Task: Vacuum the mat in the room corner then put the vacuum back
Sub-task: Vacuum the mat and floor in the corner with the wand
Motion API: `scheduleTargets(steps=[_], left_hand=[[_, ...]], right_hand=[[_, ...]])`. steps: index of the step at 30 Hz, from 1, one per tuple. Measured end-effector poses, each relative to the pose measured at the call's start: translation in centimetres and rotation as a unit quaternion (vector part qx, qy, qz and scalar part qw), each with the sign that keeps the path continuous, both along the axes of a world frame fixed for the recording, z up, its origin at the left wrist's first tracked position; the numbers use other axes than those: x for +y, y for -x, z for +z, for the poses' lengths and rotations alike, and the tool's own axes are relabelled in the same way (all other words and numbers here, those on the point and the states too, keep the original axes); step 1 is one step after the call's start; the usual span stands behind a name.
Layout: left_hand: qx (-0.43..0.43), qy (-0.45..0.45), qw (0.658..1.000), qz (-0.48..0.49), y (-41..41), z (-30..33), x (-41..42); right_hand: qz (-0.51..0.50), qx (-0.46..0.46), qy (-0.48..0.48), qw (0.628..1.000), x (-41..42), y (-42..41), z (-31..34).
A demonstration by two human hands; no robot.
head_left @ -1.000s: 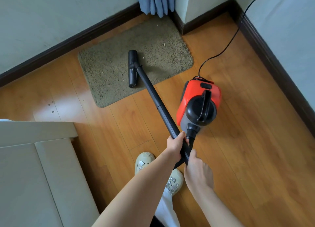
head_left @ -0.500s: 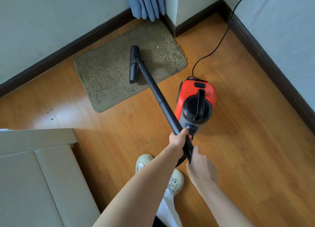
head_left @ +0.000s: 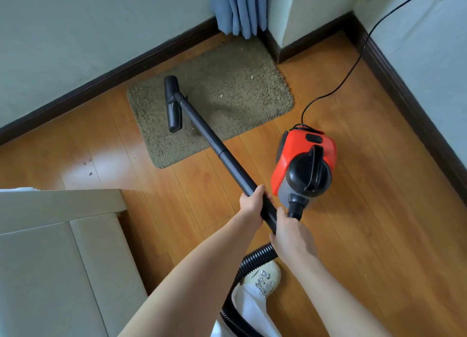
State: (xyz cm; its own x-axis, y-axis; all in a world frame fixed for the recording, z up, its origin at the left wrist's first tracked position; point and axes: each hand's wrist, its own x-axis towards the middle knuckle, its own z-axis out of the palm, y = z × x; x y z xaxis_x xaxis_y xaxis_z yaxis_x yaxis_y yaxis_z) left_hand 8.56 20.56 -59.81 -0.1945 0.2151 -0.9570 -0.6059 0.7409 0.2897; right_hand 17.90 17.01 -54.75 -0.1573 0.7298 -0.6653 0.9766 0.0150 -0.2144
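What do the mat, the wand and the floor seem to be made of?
Mat: looks like shaggy olive-brown textile pile; tufted fibres show, matte.
Wand: smooth black tube in two telescoping sections, satin sheen; plastic or painted metal, cannot tell which.
Floor: orange-brown planks with grain and seams, glossy reflections; wood or laminate.

- 1 mat (head_left: pixel 227 94)
- 1 red vacuum (head_left: pixel 303 159)
- 1 black wand (head_left: pixel 217 147) with 1 floor head (head_left: pixel 172 104)
- 1 ribbed hose (head_left: pixel 252 261)
- 1 power cord (head_left: pixel 353 66)
- 2 hands: left hand (head_left: pixel 251 205), right hand (head_left: pixel 290 235)
- 1 shoe (head_left: pixel 265 277)
- 1 blue curtain (head_left: pixel 240 8)
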Motion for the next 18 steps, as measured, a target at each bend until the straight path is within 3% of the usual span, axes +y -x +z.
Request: scheduleTargets(steps=[9,18], left_hand=[[-0.009,0.006,0.998,0.06,1.0,0.1,2.7],[-0.012,-0.006,0.994,0.11,-4.9,-0.6,3.8]], right_hand=[[0.057,0.0,-0.03,0.998,3.9,0.3,0.0],[0.124,-0.019,-0.032,0.992,5.8,-5.7,-1.2]])
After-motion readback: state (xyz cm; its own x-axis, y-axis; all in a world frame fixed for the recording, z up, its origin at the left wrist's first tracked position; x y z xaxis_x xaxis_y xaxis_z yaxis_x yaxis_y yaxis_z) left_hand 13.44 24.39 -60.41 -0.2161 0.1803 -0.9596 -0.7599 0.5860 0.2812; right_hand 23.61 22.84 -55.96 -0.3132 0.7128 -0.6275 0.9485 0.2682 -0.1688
